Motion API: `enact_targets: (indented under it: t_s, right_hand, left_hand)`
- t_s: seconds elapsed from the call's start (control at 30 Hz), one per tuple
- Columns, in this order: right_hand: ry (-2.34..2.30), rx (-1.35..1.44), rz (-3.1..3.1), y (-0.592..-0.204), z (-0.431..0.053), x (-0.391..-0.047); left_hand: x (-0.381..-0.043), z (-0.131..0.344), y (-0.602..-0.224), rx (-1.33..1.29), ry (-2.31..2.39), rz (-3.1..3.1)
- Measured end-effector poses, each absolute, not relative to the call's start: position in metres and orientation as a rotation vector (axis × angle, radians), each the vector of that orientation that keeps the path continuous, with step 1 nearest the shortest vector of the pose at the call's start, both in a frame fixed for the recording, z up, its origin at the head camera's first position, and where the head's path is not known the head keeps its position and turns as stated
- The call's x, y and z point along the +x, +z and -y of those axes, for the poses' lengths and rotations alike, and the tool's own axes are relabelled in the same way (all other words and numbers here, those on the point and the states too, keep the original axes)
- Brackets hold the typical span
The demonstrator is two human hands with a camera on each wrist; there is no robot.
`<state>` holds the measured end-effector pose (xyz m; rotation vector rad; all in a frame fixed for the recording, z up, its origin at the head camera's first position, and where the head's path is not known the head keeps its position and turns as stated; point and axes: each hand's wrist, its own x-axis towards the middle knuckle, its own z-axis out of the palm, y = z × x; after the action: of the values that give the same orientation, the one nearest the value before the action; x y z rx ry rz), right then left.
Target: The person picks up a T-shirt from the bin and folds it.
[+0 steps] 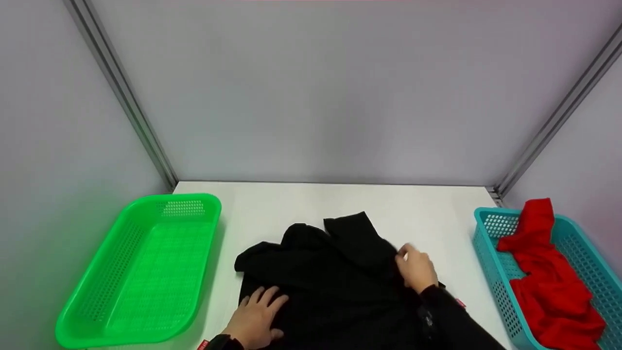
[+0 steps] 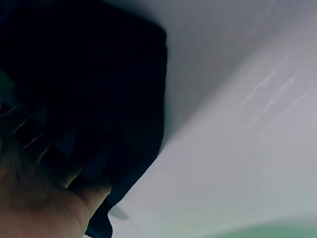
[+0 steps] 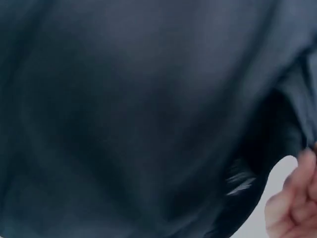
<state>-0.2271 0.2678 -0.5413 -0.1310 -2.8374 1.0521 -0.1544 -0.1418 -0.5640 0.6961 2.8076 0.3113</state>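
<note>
A black garment (image 1: pixel 330 282) lies rumpled on the white table, with a squarish flap (image 1: pixel 354 231) sticking out at its far side. My left hand (image 1: pixel 255 318) rests on its near left part, fingers spread and straight. In the left wrist view, that hand (image 2: pixel 44 193) lies along the dark cloth (image 2: pixel 114 84) close to its edge. At the right side of the garment, my right hand (image 1: pixel 418 270) pinches the cloth edge between thumb and fingers. The right wrist view is mostly filled by blurred cloth (image 3: pixel 138 109), the curled fingers (image 3: pixel 297 198) showing at lower right.
A green plastic basket (image 1: pixel 194 287) stands at the left of the table (image 1: pixel 272 204). On the right is a blue basket (image 1: pixel 495 287) with a red cloth (image 1: pixel 554 277) in it, one end hanging over the far rim. Grey walls (image 1: pixel 340 97) enclose the back and sides.
</note>
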Motion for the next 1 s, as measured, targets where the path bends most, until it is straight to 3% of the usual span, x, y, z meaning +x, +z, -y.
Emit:
enact_targets:
  t_s: [0.13,0.23,0.37,0.53,0.77,0.87,1.0]
  right_hand:
    - [1.642,-0.419,2.545,-0.504,-0.275,-0.247]
    - [1.754,-0.3,2.481,-0.475,-0.283,-0.256]
    - [1.55,-0.068,2.711,-0.459,-0.291,-0.256]
    - [1.073,0.222,2.968,-0.488,-0.29,-0.232]
    - [0.697,0.873,3.147,-0.548,-0.289,-0.187]
    - [0.625,0.849,3.208,-0.563,-0.296,-0.178]
    - [0.467,0.551,3.211,-0.569,-0.302,-0.173]
  left_hand:
    - [-0.156,0.143,-0.565,0.674,0.318,-2.795]
    - [-0.158,0.143,-0.565,0.652,0.342,-2.777]
    - [-0.157,0.143,-0.564,0.613,0.383,-2.761]
    - [-0.156,0.146,-0.563,0.523,0.363,-2.828]
    - [-0.158,0.149,-0.561,0.26,0.312,-2.954]
    - [-0.162,0.149,-0.561,0.211,0.22,-3.04]
    - [-0.164,0.147,-0.568,0.309,0.189,-3.131]
